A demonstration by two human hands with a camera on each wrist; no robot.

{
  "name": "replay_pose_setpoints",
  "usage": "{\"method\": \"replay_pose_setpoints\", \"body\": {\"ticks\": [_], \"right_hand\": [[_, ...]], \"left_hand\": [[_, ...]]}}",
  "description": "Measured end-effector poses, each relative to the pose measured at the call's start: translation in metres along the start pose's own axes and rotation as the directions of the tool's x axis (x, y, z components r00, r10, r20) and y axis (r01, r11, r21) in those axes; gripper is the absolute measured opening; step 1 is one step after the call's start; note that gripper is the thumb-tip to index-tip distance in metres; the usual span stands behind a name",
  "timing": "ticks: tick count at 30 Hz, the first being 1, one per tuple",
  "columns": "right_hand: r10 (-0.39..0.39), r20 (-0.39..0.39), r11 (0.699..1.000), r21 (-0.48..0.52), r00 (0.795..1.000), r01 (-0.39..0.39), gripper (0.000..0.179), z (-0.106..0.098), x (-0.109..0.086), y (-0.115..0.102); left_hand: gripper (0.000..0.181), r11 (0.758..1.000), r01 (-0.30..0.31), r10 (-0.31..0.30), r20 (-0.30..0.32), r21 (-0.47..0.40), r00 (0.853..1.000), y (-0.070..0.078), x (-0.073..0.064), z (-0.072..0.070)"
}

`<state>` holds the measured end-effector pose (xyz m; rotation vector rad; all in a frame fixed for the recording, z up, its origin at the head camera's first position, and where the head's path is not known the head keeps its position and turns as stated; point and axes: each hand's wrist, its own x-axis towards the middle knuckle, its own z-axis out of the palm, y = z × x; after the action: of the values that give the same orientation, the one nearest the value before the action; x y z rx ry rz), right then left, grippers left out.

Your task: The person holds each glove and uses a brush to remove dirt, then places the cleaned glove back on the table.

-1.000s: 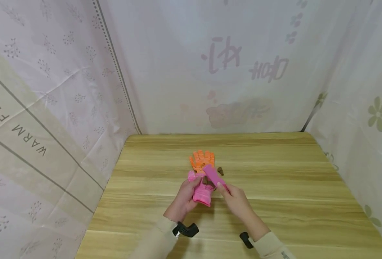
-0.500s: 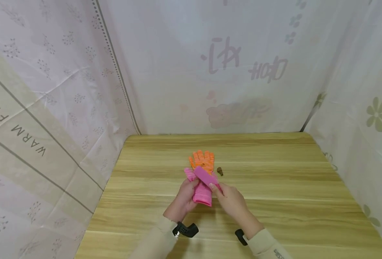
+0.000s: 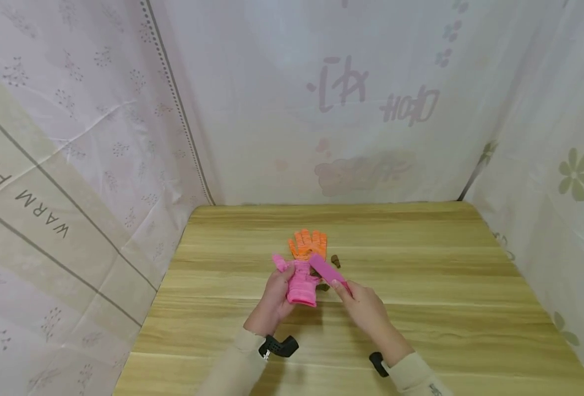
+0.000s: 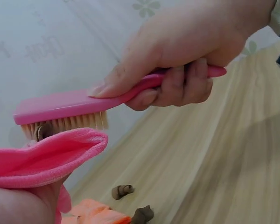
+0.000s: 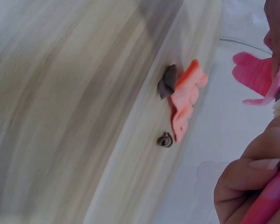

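In the head view, my left hand (image 3: 277, 294) grips a pink knit glove (image 3: 302, 289) above the table, with its cuff opening toward me. My right hand (image 3: 366, 309) holds a pink brush (image 3: 327, 269) by its handle. Seen from the left wrist, pale bristles (image 4: 67, 123) face down over the glove, close to a brown lump (image 4: 43, 131) between them and the cuff. An orange glove (image 3: 309, 245) lies behind, fingers pointing away. One curled brown piece (image 3: 335, 261) is right of it. Another brown piece (image 3: 323, 287) shows beside the pink glove.
The wood-grain table (image 3: 420, 264) spreads out around both hands. Printed cloth hangs along its back (image 3: 272, 110) and both sides. A black wrist camera (image 3: 279, 346) sits on the left wrist, another (image 3: 378, 364) on the right.
The brush swept left over the pink glove, then came back to the right. My left hand and the pink glove have shifted slightly left. The orange glove stayed put.
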<state>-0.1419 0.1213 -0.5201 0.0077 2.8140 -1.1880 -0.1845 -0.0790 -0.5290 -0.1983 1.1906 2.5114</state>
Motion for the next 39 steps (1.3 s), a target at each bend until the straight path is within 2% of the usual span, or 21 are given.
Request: {"method": "replay_pose_setpoints", "body": {"ticks": [6, 11, 15, 23, 26, 31, 34, 39], "right_hand": [[0.006, 0.008, 0.999, 0.045, 1.0, -0.006, 0.056, 0.003, 0.003, 0.004], [0.037, 0.01, 0.989, 0.145, 0.999, -0.038, 0.058, 0.003, 0.002, 0.003], [0.037, 0.009, 0.979, 0.203, 0.999, -0.038, 0.061, -0.001, 0.002, 0.0], [-0.008, 0.022, 0.959, 0.285, 1.0, 0.001, 0.052, -0.002, 0.004, -0.01], [-0.034, 0.03, 0.96, 0.279, 0.999, 0.024, 0.05, 0.0, 0.004, -0.013], [-0.033, 0.045, 0.978, 0.208, 0.998, 0.023, 0.051, 0.004, 0.003, -0.016], [-0.013, 0.046, 0.985, 0.17, 0.999, 0.005, 0.054, 0.005, 0.002, -0.013], [0.025, 0.046, 0.986, 0.164, 0.999, -0.032, 0.056, 0.003, 0.0, -0.006]], "left_hand": [[0.043, 1.0, 0.028, -0.028, 0.02, -0.013, 0.999, 0.002, 0.0, 0.001], [0.043, 0.998, 0.041, -0.04, 0.016, -0.046, 0.999, 0.0, -0.001, -0.002], [0.042, 0.997, 0.064, -0.063, 0.018, -0.031, 0.998, 0.0, 0.0, -0.003], [0.026, 0.996, 0.086, -0.085, 0.087, -0.003, 0.993, -0.004, 0.0, 0.0], [0.027, 0.995, 0.101, -0.1, 0.109, -0.002, 0.989, -0.006, -0.001, 0.002], [0.043, 0.991, 0.13, -0.125, 0.136, -0.025, 0.983, -0.005, -0.001, 0.004], [0.049, 0.992, 0.116, -0.111, 0.121, -0.041, 0.986, -0.002, -0.001, 0.002], [0.048, 0.994, 0.096, -0.09, 0.096, -0.06, 0.991, 0.005, 0.0, -0.002]]}}
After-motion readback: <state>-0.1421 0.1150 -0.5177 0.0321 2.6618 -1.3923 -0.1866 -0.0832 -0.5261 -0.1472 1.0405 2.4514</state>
